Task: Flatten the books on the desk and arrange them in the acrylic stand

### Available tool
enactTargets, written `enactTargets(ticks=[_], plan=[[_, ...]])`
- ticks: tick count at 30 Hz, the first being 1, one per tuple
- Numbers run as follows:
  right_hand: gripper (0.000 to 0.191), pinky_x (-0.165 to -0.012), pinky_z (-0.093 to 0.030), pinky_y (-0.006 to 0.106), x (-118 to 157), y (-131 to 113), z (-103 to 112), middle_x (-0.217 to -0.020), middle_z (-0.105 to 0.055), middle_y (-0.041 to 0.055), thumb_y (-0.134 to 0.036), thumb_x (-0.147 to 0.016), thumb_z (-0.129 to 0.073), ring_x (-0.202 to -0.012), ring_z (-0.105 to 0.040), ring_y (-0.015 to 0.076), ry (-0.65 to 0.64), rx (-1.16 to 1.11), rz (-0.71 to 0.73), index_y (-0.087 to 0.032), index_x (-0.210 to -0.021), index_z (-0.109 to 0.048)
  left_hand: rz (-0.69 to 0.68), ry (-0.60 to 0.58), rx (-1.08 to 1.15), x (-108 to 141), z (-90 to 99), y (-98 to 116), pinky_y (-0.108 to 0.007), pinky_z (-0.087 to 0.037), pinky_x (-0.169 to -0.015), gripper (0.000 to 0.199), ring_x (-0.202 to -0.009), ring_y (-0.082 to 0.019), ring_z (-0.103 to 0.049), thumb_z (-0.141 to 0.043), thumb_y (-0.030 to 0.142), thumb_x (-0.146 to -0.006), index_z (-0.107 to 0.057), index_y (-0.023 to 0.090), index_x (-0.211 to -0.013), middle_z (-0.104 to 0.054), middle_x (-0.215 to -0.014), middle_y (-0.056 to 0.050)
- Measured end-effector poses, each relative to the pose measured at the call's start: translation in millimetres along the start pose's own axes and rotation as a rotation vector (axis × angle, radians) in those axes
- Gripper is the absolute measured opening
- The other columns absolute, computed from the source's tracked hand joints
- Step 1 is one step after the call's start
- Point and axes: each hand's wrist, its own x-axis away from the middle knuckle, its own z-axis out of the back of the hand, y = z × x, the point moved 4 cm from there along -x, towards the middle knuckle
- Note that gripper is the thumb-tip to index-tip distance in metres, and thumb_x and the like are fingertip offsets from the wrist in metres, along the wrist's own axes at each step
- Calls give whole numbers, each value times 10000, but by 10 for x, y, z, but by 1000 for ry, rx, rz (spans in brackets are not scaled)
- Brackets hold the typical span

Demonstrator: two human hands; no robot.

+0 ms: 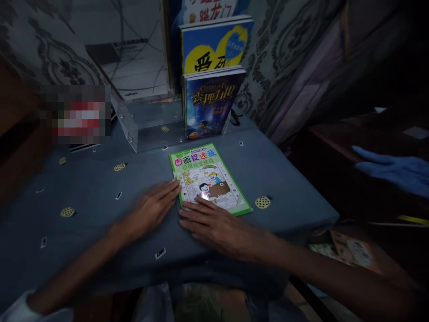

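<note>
A thin picture book point(224, 179) with a green border and a colourful Chinese title lies flat on the cloth-covered table point(134, 179). My right hand point(223, 228) rests flat over its lower edge, fingers stretched out across the cover. Along the book's left edge, the outstretched fingertips of my left hand point(156, 208) touch its side. Neither hand grips anything. Just behind the book stands a clear acrylic holder point(161, 136), with a dark blue book point(214, 105) and a blue-and-yellow book point(214, 44) upright at its right end.
Left of the holder lies a blurred-out red item point(82, 118). At the far right a blue glove-like hand shape point(395, 167) shows above a dark surface. More books point(355, 250) lie below the table's right edge. Behind is a patterned wall point(288, 40) with a pinkish curtain point(301, 94).
</note>
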Motion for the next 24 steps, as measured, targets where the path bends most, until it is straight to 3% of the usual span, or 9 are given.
enactTargets(ticks=[8,16,20,24], plan=[[433,-1228,-325,446,435,-137,40,-1483,-548,148,-143,-1001,-482,-1449,-413,205,90,-84,-71,-93,-1430,-512,-88,-14,-93,339,0,652,-438,-476,-1140,591,-1409,-248,-476,-436,169,-1021,-256,183,-1584,-533,-1491,-126],[516,-1179,-403,444,1020,67,85,-1479,-564,80,-165,-1005,-493,-1414,-461,191,276,-75,-231,-256,-1509,-433,-166,-85,-56,161,-75,964,-459,-435,-1167,541,-1435,-253,-437,-456,177,-1012,-338,138,-1539,-511,-1502,-154],[484,-1148,-444,450,1132,261,138,-1464,-578,99,-196,-1012,-487,-1378,-511,208,344,-23,-306,-244,-1493,-459,-161,-139,0,-6,-71,955,-455,-429,-1167,554,-1445,-241,-426,-488,309,-1023,-339,165,-1536,-492,-1522,-139],[439,-1119,-475,471,1053,543,176,-1468,-571,118,-290,-1020,-480,-1361,-533,243,367,6,-404,-235,-1454,-512,49,-37,-20,-125,-103,570,-496,-381,-1189,530,-1478,-251,-365,-458,351,-1033,-342,229,-1536,-406,-1582,-136]])
